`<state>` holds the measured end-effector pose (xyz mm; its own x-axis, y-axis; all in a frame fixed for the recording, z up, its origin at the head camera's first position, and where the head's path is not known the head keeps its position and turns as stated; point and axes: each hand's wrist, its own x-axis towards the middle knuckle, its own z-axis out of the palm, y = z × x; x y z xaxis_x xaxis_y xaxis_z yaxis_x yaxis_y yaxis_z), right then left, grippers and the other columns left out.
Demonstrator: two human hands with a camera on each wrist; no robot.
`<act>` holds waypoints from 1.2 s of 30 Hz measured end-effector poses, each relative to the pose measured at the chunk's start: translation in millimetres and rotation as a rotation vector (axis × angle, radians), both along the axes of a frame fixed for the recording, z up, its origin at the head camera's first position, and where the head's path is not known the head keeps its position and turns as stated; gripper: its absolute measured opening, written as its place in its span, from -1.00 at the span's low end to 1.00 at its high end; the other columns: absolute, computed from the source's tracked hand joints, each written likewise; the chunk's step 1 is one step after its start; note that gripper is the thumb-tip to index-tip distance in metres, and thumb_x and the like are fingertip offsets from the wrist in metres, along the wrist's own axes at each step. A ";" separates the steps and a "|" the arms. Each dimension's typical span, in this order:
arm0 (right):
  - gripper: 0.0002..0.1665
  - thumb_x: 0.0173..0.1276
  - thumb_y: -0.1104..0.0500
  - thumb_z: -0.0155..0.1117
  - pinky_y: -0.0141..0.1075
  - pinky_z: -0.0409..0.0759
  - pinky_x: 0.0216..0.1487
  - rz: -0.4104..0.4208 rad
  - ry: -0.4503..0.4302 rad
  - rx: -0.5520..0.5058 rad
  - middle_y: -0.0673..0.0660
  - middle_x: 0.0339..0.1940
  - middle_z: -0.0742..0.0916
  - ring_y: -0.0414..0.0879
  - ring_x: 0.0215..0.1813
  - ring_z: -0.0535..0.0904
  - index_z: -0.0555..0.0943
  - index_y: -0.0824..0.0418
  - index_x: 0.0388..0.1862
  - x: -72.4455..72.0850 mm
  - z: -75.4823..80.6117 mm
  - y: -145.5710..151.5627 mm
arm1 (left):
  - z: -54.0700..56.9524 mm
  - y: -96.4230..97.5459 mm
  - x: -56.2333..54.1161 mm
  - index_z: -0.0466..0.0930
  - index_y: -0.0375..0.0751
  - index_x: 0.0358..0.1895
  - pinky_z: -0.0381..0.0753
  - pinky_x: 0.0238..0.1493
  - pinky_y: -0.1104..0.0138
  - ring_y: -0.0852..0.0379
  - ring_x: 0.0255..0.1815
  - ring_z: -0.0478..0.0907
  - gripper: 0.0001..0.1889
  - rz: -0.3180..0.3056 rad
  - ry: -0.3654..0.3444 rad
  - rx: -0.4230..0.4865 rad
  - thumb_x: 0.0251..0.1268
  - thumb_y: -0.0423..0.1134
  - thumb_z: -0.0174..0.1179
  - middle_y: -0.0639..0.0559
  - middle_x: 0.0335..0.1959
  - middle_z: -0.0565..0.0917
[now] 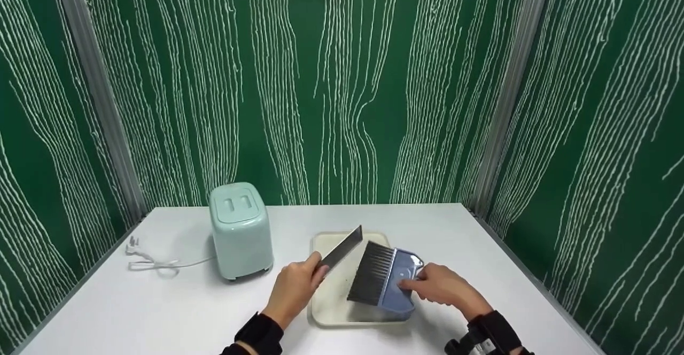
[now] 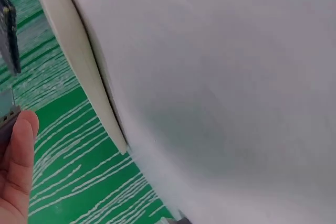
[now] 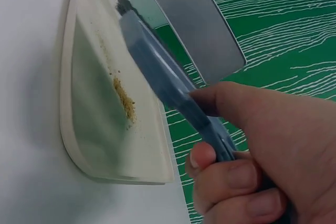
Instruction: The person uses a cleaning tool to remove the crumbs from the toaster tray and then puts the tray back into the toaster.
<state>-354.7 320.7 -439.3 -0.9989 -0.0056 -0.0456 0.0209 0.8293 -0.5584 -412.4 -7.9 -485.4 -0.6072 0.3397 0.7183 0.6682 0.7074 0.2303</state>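
My left hand [image 1: 294, 289] pinches a flat grey metal crumb tray [image 1: 344, 248] by one end, tilted above a cream tray [image 1: 325, 308]. In the right wrist view the crumb tray [image 3: 202, 30] shows a smooth grey face and a thin raised edge. My right hand [image 1: 442, 286] grips a blue brush [image 1: 399, 290] with long black bristles, thumb on its flat handle. The bristles point left over the cream tray, near the crumb tray. A small line of yellowish crumbs [image 3: 123, 99] lies on the cream tray.
A mint-green toaster [image 1: 243, 237] stands at the left on the white table [image 1: 176, 307]. Its white cord and plug [image 1: 132, 245] lie to its left. Green walls with white lines [image 1: 374, 77] enclose the table's back and sides.
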 end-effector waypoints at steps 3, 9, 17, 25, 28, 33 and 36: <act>-0.43 0.37 -0.29 0.42 -0.25 0.50 -0.42 -0.047 0.060 -0.020 0.10 -0.40 0.78 -0.11 -0.40 0.59 0.73 0.21 -0.37 -1.2 1.2 5.0 | 2.1 -0.7 -0.6 0.49 -0.05 -0.25 0.49 -0.55 0.34 0.24 -0.62 0.52 -0.79 -0.028 -0.132 0.091 0.59 -0.12 0.28 0.08 -0.61 0.60; -0.44 0.44 -0.30 0.37 -0.18 0.55 -0.31 -0.118 0.139 -0.037 0.15 -0.34 0.77 -0.03 -0.29 0.65 0.65 0.18 -0.37 -7.3 0.7 19.7 | 3.1 0.0 -2.0 0.53 -0.15 -0.22 0.58 -0.71 0.44 0.39 -0.76 0.52 -0.80 -0.155 -0.401 0.320 0.64 -0.15 0.23 0.05 -0.60 0.66; -0.39 0.49 -0.34 0.30 -0.25 0.40 -0.42 -0.233 0.155 -0.054 0.03 -0.54 0.61 -0.08 -0.44 0.52 0.49 0.11 -0.48 -14.1 -13.1 50.3 | 0.4 2.0 -3.3 0.54 -0.21 -0.17 0.67 -0.70 0.32 0.31 -0.77 0.56 -0.76 -0.206 -0.533 0.439 0.63 -0.10 0.24 0.00 -0.59 0.70; -0.32 0.52 -0.42 0.21 -0.24 0.40 -0.39 -0.322 0.116 -0.055 0.06 -0.54 0.62 -0.05 -0.43 0.54 0.51 0.14 -0.46 -16.3 -32.0 83.8 | -3.9 -5.0 -3.1 0.47 -0.29 -0.23 0.75 -0.65 0.03 0.22 -0.78 0.62 -0.74 -0.214 -0.622 0.576 0.63 -0.19 0.23 -0.03 -0.63 0.68; -0.21 0.51 -0.47 0.17 -0.17 0.46 -0.35 -0.351 0.106 -0.018 0.23 -0.37 0.69 0.03 -0.31 0.59 0.60 0.28 -0.29 -15.0 -36.5 97.5 | -4.3 -6.0 -4.7 0.47 -0.29 -0.23 0.75 -0.65 0.09 0.22 -0.77 0.64 -0.74 -0.216 -0.644 0.609 0.63 -0.18 0.23 -0.05 -0.62 0.71; -0.08 0.47 -0.50 0.16 -0.04 0.56 -0.29 -0.378 0.057 0.032 0.42 -0.19 0.73 0.13 -0.22 0.62 0.65 0.41 -0.18 -12.5 -45.1 113.3 | -4.2 -6.5 -5.8 0.43 -0.26 -0.26 0.77 -0.62 0.07 0.22 -0.76 0.65 -0.72 -0.203 -0.679 0.639 0.63 -0.18 0.23 -0.04 -0.61 0.73; -0.02 0.47 -0.49 0.17 0.02 0.63 -0.22 -0.383 0.020 0.054 0.53 -0.07 0.74 0.19 -0.15 0.69 0.66 0.51 -0.08 -11.7 -49.9 119.4 | -3.4 -5.8 -4.8 0.42 -0.26 -0.27 0.77 -0.61 0.06 0.22 -0.75 0.65 -0.71 -0.202 -0.691 0.656 0.63 -0.17 0.23 -0.03 -0.63 0.71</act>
